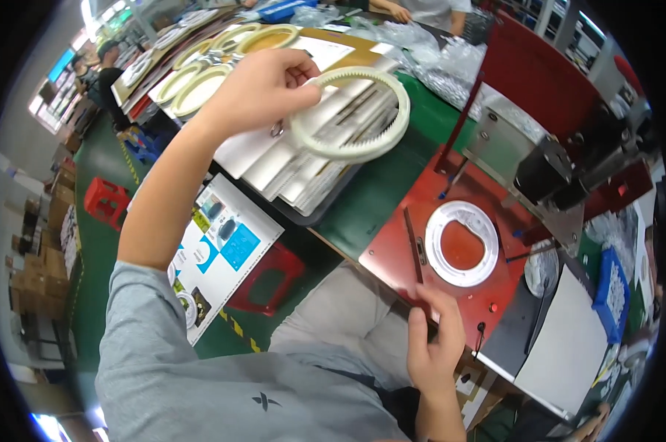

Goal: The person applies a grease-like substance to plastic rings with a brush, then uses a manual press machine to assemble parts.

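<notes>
While the left hand (274, 87) is gripping the rim of a cream ring with inner teeth (358, 152) between its thumb and fingers, the right hand (437, 345) is resting or hovering at the near edge of the red base plate (388, 254), its thumb and forefinger standing somewhat apart. The forefinger is reaching the near end of a slim dark bar (412, 239) on the base plate; whether it is touching or holding the bar, I cannot tell. The toothed ring is hanging in the air to the left of the base plate and beyond it, tilting above a stack of white flat strips (296, 180).

A white ring-shaped part (434, 250) is lying flat on the base plate, to the right of the dark bar, with red showing through its opening. A black cylindrical press head (543, 169) is standing out over the far right part of the base plate. More cream rings (200, 94) are lying well to the left of the base plate and beyond it. Clear plastic bags (421, 55) are crowding the surface beyond the base plate, and a blue bin (611, 295) is sitting to its right. A printed sheet with blue panels (242, 247) is showing to its left.
</notes>
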The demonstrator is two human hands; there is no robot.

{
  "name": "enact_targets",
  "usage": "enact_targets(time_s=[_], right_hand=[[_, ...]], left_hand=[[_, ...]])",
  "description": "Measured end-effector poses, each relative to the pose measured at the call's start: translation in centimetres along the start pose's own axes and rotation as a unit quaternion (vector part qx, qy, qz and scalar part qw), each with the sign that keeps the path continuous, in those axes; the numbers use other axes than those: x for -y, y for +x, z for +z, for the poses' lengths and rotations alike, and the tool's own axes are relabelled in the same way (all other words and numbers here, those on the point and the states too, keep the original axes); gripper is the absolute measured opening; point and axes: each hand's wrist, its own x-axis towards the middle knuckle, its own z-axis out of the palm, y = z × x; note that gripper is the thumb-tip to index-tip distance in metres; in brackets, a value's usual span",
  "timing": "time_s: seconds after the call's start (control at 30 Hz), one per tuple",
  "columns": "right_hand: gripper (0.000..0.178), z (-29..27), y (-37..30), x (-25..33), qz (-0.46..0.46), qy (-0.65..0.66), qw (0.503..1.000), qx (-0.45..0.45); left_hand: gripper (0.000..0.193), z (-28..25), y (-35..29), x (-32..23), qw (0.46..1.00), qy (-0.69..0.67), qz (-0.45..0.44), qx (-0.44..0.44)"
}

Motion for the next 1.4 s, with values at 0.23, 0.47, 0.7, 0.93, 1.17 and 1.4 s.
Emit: enact_targets(time_s=[0.23, 0.47, 0.7, 0.93, 1.17, 1.4], right_hand=[[0.071, -0.7, 2.6, 1.4, 0.048, 0.448, 0.887, 0.099], [0.03, -3.0, 1.1, 0.5, 0.162, 0.353, 0.919, -0.072], [0.033, -5.1, -0.3, -1.0, 0.08, 0.196, 0.96, -0.181], [0.038, -6.3, -1.2, -2.4, 0.031, 0.201, 0.95, -0.237], [0.055, -11.5, -1.7, -5.2, 0.068, 0.176, 0.977, -0.099], [0.027, -19.1, -5.0, -13.0, 0.28, -0.328, 0.859, -0.275]], left_hand=[[0.023, 6.1, -8.7, -7.5, 0.965, -0.046, 0.248, -0.072], [0.044, 14.6, -13.4, -7.3, 0.9, -0.408, 0.101, 0.116], [0.034, 18.9, -15.7, -6.0, 0.771, -0.593, 0.013, 0.234], [0.037, 21.2, -15.5, -8.3, 0.787, -0.587, 0.061, 0.178], [0.036, 21.1, -15.4, -8.9, 0.861, -0.461, 0.07, 0.204], [0.034, 21.8, -16.3, -8.2, 0.864, -0.459, 0.038, 0.203]])
